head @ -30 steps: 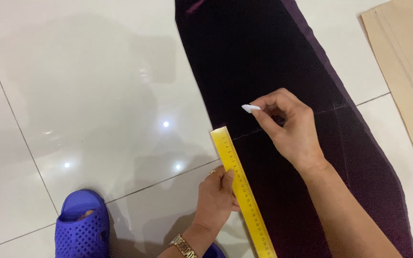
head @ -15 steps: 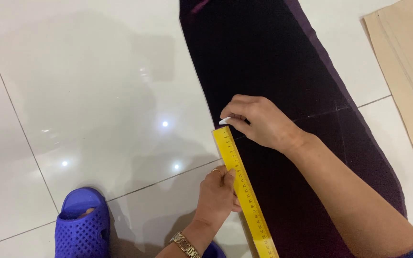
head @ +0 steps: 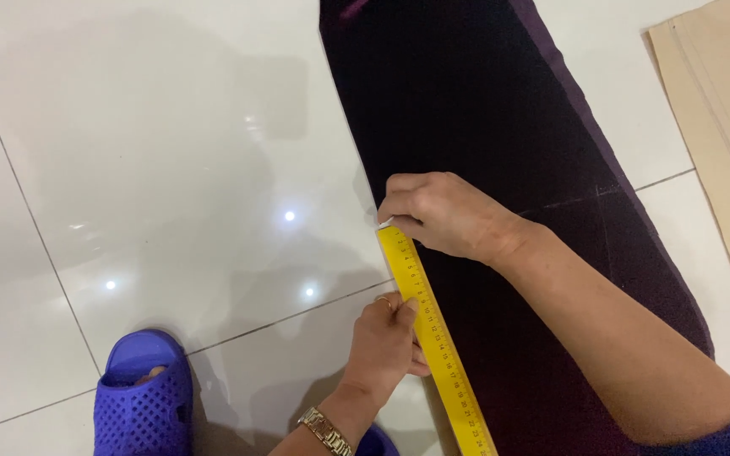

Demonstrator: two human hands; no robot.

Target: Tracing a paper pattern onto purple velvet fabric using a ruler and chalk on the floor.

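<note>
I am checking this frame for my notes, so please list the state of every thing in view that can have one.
Dark purple fabric strip: spread flat on the floor, faint chalk lines on it.
Yellow flat ruler: lying along the fabric's left edge.
Left hand: pressing on the ruler.
Right hand: closed on a small white piece at the ruler's top end.
Blue perforated rubber slipper: worn on a foot.
Beige paper sheets: lying flat.

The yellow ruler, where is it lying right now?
In the head view, the yellow ruler lies along the left edge of the dark fabric on the white tiled floor, between both hands.
</note>
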